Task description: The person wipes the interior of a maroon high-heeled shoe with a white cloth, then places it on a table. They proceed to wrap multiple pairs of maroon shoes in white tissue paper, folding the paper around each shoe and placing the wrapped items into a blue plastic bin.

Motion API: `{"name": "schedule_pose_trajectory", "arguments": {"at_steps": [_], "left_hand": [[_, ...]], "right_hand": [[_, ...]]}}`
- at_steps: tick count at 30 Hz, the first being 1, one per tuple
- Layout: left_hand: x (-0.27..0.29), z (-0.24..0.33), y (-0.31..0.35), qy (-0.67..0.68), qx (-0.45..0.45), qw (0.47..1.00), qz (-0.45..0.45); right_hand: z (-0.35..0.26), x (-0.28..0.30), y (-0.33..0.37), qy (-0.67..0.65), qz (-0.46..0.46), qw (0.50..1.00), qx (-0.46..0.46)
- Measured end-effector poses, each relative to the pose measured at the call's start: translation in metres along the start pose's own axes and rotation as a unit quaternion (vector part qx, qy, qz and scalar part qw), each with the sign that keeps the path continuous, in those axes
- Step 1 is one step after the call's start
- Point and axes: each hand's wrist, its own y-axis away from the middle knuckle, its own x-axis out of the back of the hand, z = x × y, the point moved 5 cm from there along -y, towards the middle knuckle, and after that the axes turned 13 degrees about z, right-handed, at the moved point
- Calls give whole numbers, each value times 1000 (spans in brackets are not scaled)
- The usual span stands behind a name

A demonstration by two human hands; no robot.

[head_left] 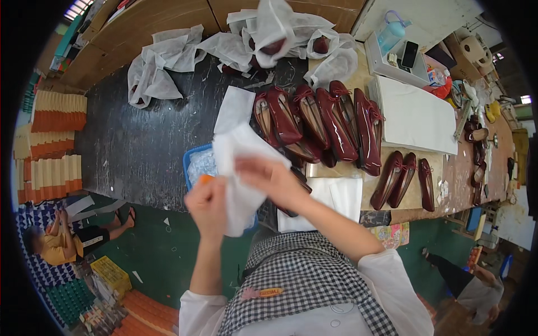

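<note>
A white, thin fabric shoe bag hangs between my hands in front of me. My left hand is closed on the bag's near left side, with something orange at its fingers. Against the bag's right side is my right hand; its fingers are smeared by motion and partly behind the fabric, so their grip does not show. Just beyond, dark red patent flats with bows stand close together. Below the bag sits a blue basket holding clear plastic.
Several wrapped shoes lie along the table's back. White sheets or bags are stacked at right, near more red flats and a white tray. Orange-and-cream stacks stand left. Other people are at both sides.
</note>
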Motion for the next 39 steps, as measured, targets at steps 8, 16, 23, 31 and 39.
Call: {"name": "schedule_pose_trajectory", "arguments": {"at_steps": [8, 16, 23, 31, 39], "left_hand": [[31, -8, -2, -84, 47, 995, 9], [0, -8, -26, -116, -61, 991, -10], [-14, -59, -33, -146, -52, 987, -46], [64, -29, -27, -54, -30, 993, 99], [74, -84, -33, -33, 166, 974, 149]], "right_hand": [[51, 105, -66, 261, 65, 950, 159], [77, 138, -102, 144, 134, 980, -25], [-88, 87, 43, 526, -141, 825, 149], [20, -71, -92, -14, -114, 993, -21], [25, -54, -62, 230, -84, 969, 20]]}}
